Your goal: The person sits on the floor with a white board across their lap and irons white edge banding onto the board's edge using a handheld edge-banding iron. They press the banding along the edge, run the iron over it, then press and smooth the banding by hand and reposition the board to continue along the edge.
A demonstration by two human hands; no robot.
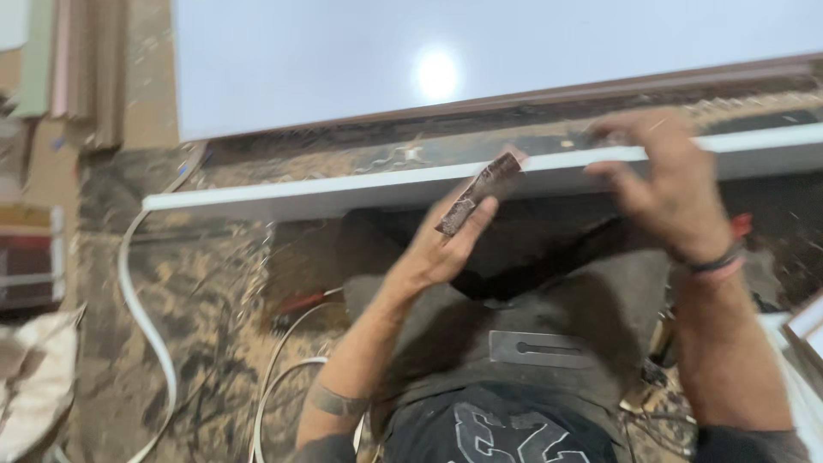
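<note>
Dark shirt point(506, 429) nearest, both hands up at the white board edge.
Metal plate point(540, 349) rests on the lap. Left hand point(441, 249) pinches a worn strip of sandpaper point(480, 193), its top end touching the white board point(343, 195). Board's long axis runs left-right, just beyond the fingers. Right hand point(673, 184) sits further right, fingers curled on the same edge. White panel point(480, 60) lies beyond.

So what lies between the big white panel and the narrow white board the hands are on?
In the head view, a dark strip of sawdust-strewn floor separates the white panel from the narrow white board.
</note>
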